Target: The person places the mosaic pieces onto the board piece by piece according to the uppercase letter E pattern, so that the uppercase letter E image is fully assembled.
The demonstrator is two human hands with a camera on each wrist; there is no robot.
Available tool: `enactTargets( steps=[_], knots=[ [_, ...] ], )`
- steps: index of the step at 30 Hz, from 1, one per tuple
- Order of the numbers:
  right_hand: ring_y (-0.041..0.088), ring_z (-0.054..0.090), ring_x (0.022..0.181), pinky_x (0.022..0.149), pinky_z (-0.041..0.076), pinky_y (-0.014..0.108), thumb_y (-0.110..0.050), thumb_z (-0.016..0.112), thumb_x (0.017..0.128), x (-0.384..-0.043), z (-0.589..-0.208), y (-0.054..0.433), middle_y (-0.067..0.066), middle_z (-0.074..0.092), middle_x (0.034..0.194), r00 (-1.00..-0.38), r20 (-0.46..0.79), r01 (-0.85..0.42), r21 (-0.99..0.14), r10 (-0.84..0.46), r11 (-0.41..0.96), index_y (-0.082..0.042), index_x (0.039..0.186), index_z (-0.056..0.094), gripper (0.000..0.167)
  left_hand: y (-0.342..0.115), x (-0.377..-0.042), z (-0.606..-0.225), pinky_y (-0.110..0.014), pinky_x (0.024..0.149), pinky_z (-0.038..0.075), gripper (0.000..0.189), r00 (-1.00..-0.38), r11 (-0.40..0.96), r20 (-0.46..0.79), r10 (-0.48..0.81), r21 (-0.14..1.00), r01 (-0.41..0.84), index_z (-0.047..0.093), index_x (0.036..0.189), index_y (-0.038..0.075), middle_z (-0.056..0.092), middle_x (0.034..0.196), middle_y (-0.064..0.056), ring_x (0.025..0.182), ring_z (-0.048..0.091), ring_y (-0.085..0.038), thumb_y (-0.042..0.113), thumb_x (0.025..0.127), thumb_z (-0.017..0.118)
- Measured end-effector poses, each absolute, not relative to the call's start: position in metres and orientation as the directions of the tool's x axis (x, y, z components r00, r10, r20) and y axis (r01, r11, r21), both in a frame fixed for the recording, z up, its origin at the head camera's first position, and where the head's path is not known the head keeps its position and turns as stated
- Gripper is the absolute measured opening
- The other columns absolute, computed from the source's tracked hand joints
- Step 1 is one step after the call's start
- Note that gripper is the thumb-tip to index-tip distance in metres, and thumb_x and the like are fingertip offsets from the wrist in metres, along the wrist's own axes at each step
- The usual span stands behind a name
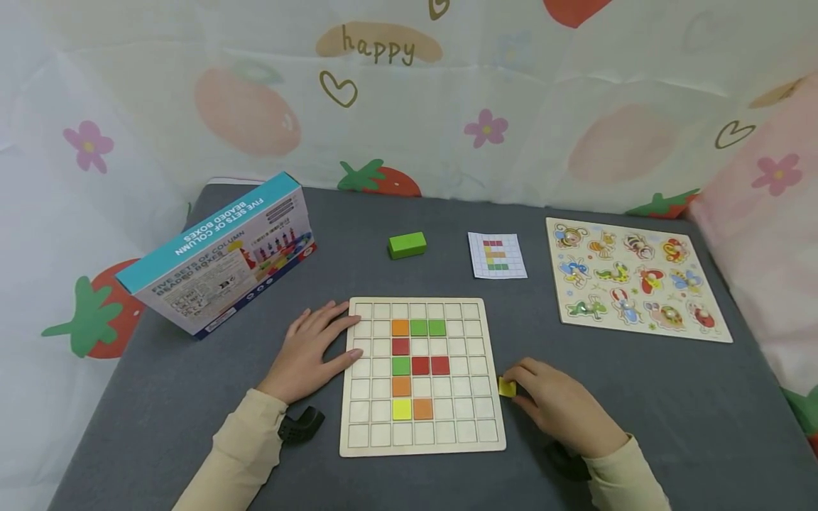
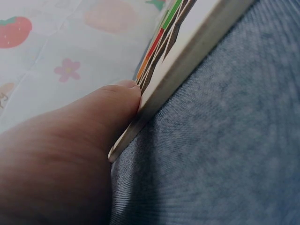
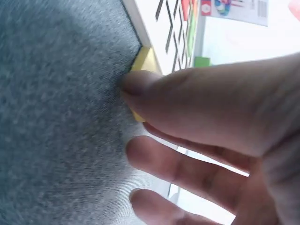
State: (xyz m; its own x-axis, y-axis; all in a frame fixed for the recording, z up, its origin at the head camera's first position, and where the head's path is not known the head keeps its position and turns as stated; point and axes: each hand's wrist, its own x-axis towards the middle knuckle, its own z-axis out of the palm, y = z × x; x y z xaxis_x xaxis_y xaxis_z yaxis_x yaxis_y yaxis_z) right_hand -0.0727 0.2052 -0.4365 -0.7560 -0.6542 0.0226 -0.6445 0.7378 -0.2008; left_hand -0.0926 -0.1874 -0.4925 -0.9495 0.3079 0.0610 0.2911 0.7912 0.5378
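A white grid board lies flat on the table with several orange, green, red and yellow squares in its cells. My left hand rests at the board's left edge, fingers extended and relaxed, with thumb and fingertips touching the border. In the left wrist view the thumb presses against the board's rim. Just off the board's right edge, my right hand pinches a small yellow block between thumb and fingers. The right wrist view shows this yellow block beside the board's edge, partly hidden by the thumb.
A green block and a small card with a coloured grid pattern lie beyond the board. An insect picture board is at the right. A blue-and-white box stands at the back left. A printed cloth hangs behind the table.
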Motion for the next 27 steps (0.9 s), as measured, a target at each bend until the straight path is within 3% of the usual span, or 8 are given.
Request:
enactTargets(
  steps=[17,27],
  knots=[
    [0.006,0.062,0.084,0.069,0.055,0.026,-0.008,0.083,0.073,-0.073,-0.435,0.206,-0.006,0.061,0.098,-0.77,0.088,-0.636,-0.162,-0.631,0.754,-0.016,0.101,0.065,0.033,-0.187,-0.093,-0.493,-0.054,0.118,0.008,0.06,-0.948,0.785,0.07,0.312,0.543,0.298,0.046,0.143,0.024,0.033,0.154,-0.004,0.145,0.023,-0.028,0.05,0.091,0.059],
    [0.004,0.059,0.083,0.07,0.055,0.026,-0.011,0.082,0.075,-0.075,-0.429,0.192,-0.007,0.061,0.098,-0.73,0.126,-0.683,-0.181,-0.672,0.708,-0.017,0.099,0.065,0.031,-0.187,-0.093,-0.494,-0.055,0.117,0.007,0.061,-0.951,0.792,0.057,0.303,0.541,0.285,0.046,0.143,0.025,0.032,0.155,-0.003,0.145,0.021,-0.028,0.052,0.09,0.059]
  ],
)
